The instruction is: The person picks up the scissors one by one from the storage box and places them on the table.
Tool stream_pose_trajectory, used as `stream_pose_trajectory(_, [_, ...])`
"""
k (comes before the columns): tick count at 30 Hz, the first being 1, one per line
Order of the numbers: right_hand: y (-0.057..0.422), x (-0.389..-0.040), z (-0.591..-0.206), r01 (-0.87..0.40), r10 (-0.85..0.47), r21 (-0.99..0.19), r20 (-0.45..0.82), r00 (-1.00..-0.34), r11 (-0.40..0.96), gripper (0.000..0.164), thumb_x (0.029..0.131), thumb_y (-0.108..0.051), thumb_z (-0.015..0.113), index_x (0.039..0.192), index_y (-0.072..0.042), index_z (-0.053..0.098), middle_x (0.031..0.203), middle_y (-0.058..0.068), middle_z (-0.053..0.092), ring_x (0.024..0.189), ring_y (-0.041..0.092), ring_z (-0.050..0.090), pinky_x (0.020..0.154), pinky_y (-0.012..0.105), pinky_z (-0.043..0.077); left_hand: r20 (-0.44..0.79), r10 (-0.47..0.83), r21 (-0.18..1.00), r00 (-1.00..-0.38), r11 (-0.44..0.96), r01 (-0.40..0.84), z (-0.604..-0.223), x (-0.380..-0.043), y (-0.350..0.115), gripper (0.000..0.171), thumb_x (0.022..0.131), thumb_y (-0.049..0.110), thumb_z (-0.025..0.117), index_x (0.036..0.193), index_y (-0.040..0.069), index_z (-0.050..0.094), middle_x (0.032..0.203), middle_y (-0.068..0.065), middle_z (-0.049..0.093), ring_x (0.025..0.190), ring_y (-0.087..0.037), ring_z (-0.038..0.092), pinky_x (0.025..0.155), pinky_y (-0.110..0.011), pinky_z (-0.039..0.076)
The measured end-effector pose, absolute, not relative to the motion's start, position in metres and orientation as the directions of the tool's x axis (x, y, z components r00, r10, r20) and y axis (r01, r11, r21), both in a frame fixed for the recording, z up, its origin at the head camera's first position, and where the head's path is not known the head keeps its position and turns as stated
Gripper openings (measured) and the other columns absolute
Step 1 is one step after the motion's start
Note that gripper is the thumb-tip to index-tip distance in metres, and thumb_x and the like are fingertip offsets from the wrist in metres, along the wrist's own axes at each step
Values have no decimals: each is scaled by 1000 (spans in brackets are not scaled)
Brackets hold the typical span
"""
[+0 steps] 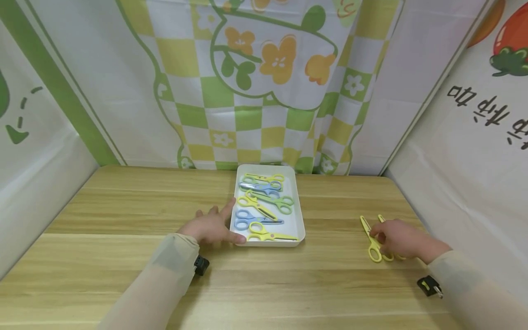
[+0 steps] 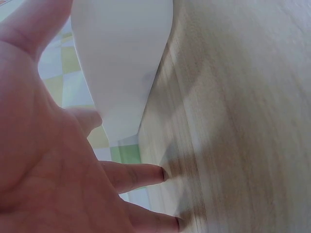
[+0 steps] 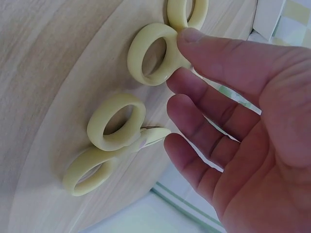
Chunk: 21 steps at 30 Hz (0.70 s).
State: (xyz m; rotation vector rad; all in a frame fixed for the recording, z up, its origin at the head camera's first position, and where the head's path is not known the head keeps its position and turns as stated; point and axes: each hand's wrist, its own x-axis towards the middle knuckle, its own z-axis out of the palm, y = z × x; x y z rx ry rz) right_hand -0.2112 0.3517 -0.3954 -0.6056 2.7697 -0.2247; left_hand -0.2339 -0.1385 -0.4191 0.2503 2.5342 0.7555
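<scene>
A white tray (image 1: 300,229) stands on the table, holding several pairs of scissors in yellow, blue and green. My left hand (image 1: 210,227) is at its left side, fingers spread, the thumb at the near-left corner and a fingertip at the side wall (image 2: 121,53). Two pairs of yellow scissors lie at the right of the table. My right hand (image 1: 398,238) pinches the left pair, yellow scissors (image 3: 153,53), between thumb and index finger near the finger loops. Beside it, the other yellow scissors (image 3: 116,121) lie under the remaining fingers, partly hidden by the hand in the head view.
The wooden table (image 1: 330,284) reaches back to a checked curtain (image 1: 264,119) right behind the tray. White printed walls close off the left and right sides; the right wall (image 1: 453,183) rises close beyond my right hand.
</scene>
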Motion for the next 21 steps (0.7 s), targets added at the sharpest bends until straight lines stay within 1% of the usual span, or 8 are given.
stream_pose_trajectory(3, [352,-212,-396,-378,-424,-208,-259,-868,902,33,76,-4,79,107,-5,69,82,-5,60,76,14,55,70,39,50,-394,308,561,-866,827,39,-411,-229,-137,126,74,63,78,161,23,-3,157,-38,1,133,-69,-8,100,-80,-3])
stream_pose_trajectory(12, [353,-212,-395,-371,-416,-205,-261,-871,906,32,76,-4,80,106,-4,68,81,-5,60,75,14,55,69,38,49,-399,310,574,-863,819,29,-413,-230,-138,127,73,64,78,161,25,-3,157,-37,-1,133,-67,-10,100,-80,-5])
stream_pose_trajectory(17, [355,-212,-392,-371,-424,-231,-257,-869,900,34,74,-2,79,106,-4,68,86,-2,63,79,16,57,71,40,51,-404,307,581,-862,813,17,-413,-230,-139,127,72,63,79,161,26,-4,158,-36,-2,133,-67,-12,98,-81,-5])
stream_pose_trajectory(19, [356,-212,-389,-376,-429,-234,-242,-870,896,32,74,-1,77,104,-4,68,85,-2,61,77,16,55,69,39,50,-401,309,585,-862,811,18,-412,-230,-139,127,72,63,80,161,25,-4,157,-36,-3,133,-67,-12,97,-82,-5])
stream_pose_trajectory(21, [356,-212,-386,-384,-436,-241,-222,-872,891,26,75,2,74,99,-5,68,82,-4,58,73,14,52,66,37,48,-402,308,587,-862,809,15,-411,-229,-138,127,72,62,80,161,25,-4,157,-36,-3,133,-67,-13,97,-82,-5])
